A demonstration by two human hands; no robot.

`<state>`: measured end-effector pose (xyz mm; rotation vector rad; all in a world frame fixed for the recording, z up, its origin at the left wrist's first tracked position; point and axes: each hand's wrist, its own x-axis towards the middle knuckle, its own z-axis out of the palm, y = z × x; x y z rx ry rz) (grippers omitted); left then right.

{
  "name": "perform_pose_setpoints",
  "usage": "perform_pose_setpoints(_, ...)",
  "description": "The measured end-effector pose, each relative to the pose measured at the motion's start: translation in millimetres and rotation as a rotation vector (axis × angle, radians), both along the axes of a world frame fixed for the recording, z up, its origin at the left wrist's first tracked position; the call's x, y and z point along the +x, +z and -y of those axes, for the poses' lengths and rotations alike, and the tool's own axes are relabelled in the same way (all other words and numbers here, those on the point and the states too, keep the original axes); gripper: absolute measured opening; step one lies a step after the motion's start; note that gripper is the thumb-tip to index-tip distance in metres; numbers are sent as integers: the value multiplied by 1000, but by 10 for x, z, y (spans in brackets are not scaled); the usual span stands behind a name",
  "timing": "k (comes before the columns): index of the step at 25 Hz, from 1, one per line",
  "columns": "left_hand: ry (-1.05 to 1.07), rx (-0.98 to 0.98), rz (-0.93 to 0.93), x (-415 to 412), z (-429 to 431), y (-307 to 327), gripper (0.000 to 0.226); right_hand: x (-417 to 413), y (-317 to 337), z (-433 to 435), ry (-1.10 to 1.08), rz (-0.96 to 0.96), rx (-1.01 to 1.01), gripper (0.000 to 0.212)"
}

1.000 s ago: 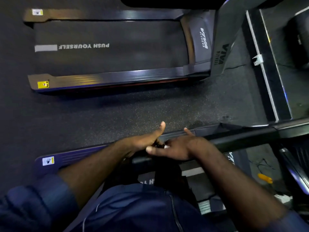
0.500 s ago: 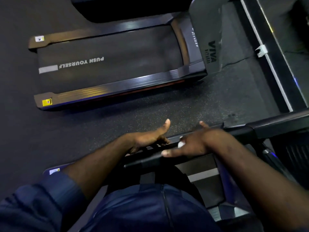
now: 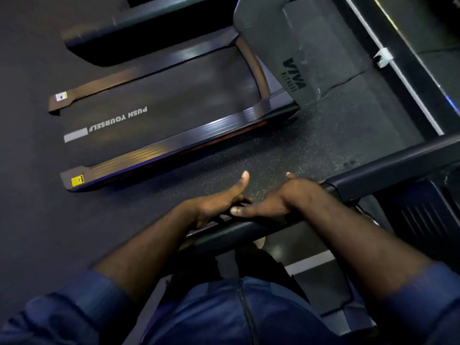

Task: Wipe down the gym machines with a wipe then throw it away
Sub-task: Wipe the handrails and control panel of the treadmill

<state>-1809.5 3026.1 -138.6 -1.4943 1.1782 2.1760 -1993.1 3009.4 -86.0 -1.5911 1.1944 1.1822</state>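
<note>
The left hand (image 3: 219,202) and right hand (image 3: 273,200) rest side by side on the near treadmill's black handrail (image 3: 231,232). The left hand's fingers lie released with the thumb raised. The right hand drapes over the bar, its fingers hidden, so their grip cannot be told, and the wipe cannot be made out.

Handrail (image 3: 239,232) directly in front of you; far treadmill (image 3: 159,115) beyond it.
Handrail: matte black bar. It runs diagonally from lower left to upper right, where it joins a thicker black housing. Far treadmill: it lies flat, well apart from the handrail. You can read "PUSH YOURSELF" in white on its dark belt. Its side rails are glossy, with a yellow sticker (image 3: 77,181) on the corner nearest the handrail. A grey upright (image 3: 293,75) marked "VIVA" stands at its right end.
</note>
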Motion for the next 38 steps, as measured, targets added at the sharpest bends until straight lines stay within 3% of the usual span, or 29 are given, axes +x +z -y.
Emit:
perform_pose_setpoints(2,-38,-39,-16,-107,-28,48,114,-154,31,11,-60,97,37,143)
perform_pose_setpoints(4,-50,-55,-25,-169,-70,56,113,-377,45,89,-164,53,0,147)
perform_pose_setpoints(6,-47,-66,-53,-228,-123,71,108,-489,84,70,-163,-32,-77,131)
perform_pose_setpoints(8,-28,-113,-192,-257,-158,101,85,-497,41,-90,-70,24,-184,118)
perform_pose_setpoints(10,-66,-168,-221,-269,-208,136,77,-570,-42,-359,-70,157,-379,111)
perform_pose_setpoints(12,-192,-301,-115,-276,-265,74,82,-710,-154,-694,-219,268,-692,94)
perform_pose_setpoints(14,-333,-495,38,-313,-347,15,74,-701,-358,-1140,-347,244,-1082,76)
perform_pose_setpoints(17,-354,-696,173,-336,-428,34,81,-197,-730,-1664,-698,244,-1339,75)
perform_pose_setpoints(22,-397,-836,226,-290,-476,-11,101,763,-1046,-1547,-1678,709,-1558,81)
perform_pose_setpoints(24,-374,-858,253,-310,-479,-29,113,722,-1103,-1271,-2089,836,-1520,81)
perform_pose_setpoints(26,-362,-869,247,-307,-508,-5,122,719,-1176,-1198,-2308,839,-1376,109)
perform_pose_setpoints(28,-372,-881,232,-322,-522,42,125,1057,-1216,-1388,-2320,904,-1210,131)
perform_pose_setpoints(31,-397,-940,246,-342,-531,22,118,1452,-1196,-1533,-2113,996,-1255,125)
perform_pose_setpoints(35,-410,-1010,286,-369,-514,-53,116,743,-1153,-1227,-2094,893,-1550,108)
perform_pose_setpoints(38,-420,-1014,301,-376,-507,-51,113,823,-1263,-1239,-2228,984,-1433,113)
